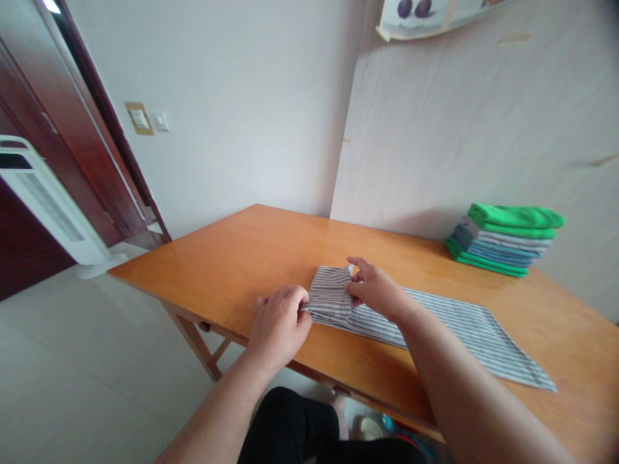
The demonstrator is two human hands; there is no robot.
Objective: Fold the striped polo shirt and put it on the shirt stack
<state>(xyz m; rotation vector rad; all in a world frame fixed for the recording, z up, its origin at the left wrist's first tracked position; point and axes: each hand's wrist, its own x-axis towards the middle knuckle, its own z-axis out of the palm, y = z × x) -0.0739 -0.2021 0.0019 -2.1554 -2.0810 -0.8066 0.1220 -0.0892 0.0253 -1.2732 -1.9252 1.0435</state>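
Observation:
A grey-and-white striped cloth (464,325) lies lengthwise along the table, its left end folded over into a small layered rectangle. My left hand (283,322) pinches the near left corner of that folded part between thumb and fingers. At the folded part's right edge, my right hand (372,287) grips a bit of the fabric, with the index finger stretched toward the far corner. Its forearm passes over the flat, long part of the cloth, hiding some of it.
The cloth rests on an orange-brown wooden table (232,258). Against the wall at the back right stands a stack of folded green, grey and blue cloths (505,238). A white upright appliance (53,200) stands on the floor at left, near a dark red door (72,116).

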